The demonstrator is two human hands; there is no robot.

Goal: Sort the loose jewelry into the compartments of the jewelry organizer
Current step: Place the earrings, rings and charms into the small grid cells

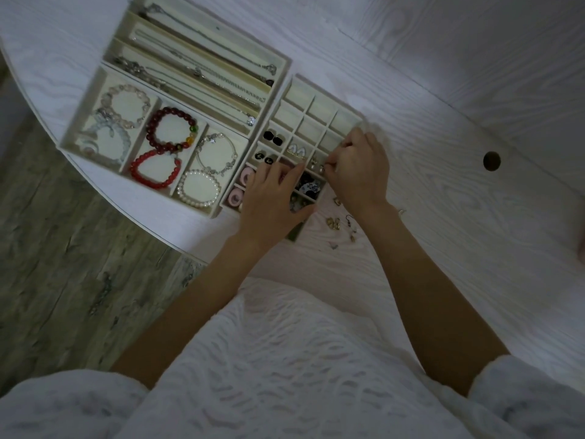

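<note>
A cream grid tray (319, 104) of small square compartments lies on the white table; its near cells hold dark studs (273, 137), white drop earrings (297, 150) and pink rings (245, 175). My left hand (275, 198) rests flat on the tray's near cells, fingers spread, holding nothing. My right hand (359, 167) hovers at the tray's right edge, fingertips pinched on a small earring (326, 164) over a cell. Several loose gold earrings (335, 221) lie on the table just right of the tray, below my right wrist.
A bracelet tray (95, 90) with red, clear and pearl bracelets sits to the left. Behind it is a necklace tray (286, 63) with long chains. A round cable hole (491, 160) is in the tabletop at right. The table's curved edge (152, 229) runs near left, above wood flooring.
</note>
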